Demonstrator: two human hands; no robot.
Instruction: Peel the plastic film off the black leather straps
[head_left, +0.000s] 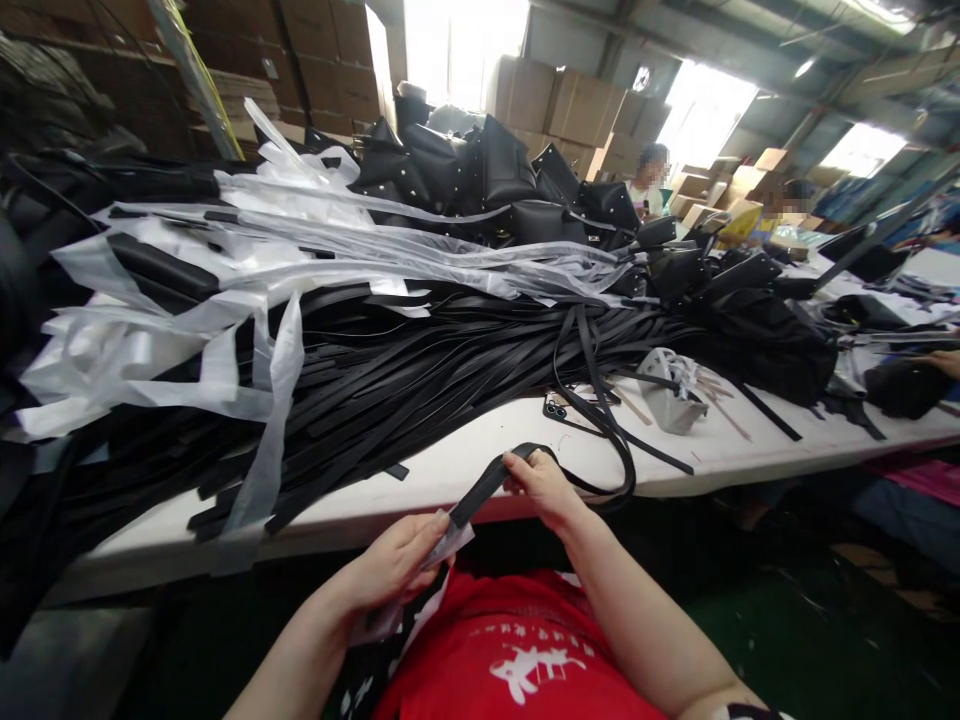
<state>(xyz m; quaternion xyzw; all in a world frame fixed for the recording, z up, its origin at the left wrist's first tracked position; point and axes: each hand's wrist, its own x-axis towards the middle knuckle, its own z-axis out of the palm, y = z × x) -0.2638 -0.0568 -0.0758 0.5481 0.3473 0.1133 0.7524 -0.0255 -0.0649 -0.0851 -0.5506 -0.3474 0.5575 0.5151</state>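
Note:
My left hand [394,565] is closed on the near end of a black strap [484,490], where a clear plastic sleeve [450,545] hangs off it. My right hand [541,487] pinches the same strap farther along, at the white table's front edge [420,490]. The strap loops away to the right over the table edge. Both hands are held just above my lap, over a red garment.
A big pile of black straps [360,380] covers the table, with clear plastic sleeves [225,300] on top. Black bags [480,170] are stacked behind. A phone [559,408] and a grey object [667,385] lie nearby. Other people sit at the far right, with cardboard boxes behind them.

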